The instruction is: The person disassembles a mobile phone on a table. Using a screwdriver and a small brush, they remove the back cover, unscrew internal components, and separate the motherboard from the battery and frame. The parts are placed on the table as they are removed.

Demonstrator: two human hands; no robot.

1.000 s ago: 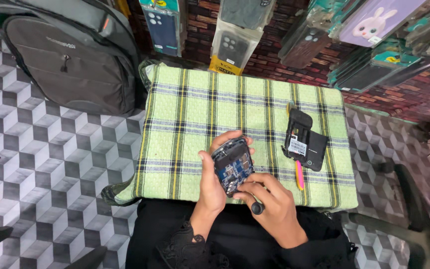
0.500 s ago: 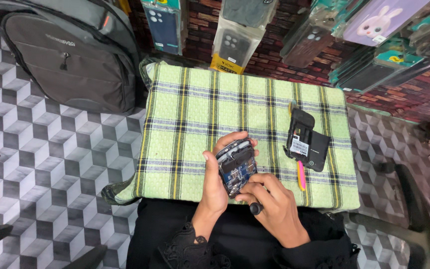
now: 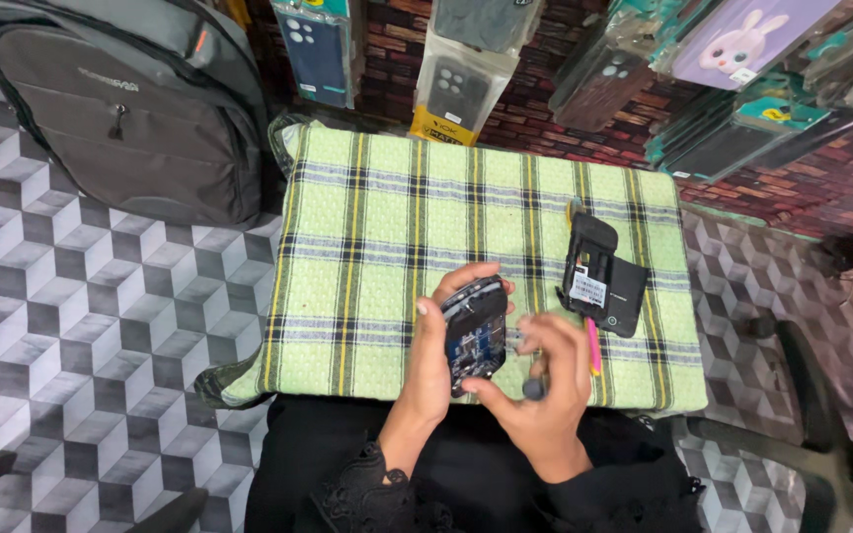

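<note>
Left hand (image 3: 436,360) curls tight round the opened phone (image 3: 474,334), its blue circuit board bare. Right hand (image 3: 545,385) pinches a slim tool (image 3: 535,387) over the woven checked cloth (image 3: 387,217).

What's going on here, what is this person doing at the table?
A person seated at a table covered with a green plaid cloth is working on an opened phone, its circuit board showing. The left hand holds the phone up over the cloth, while the right hand presses a small tool against its side. To the right on the cloth lie a black phone part and a pink tool. A grey backpack sits on the patterned floor to the left.
</note>
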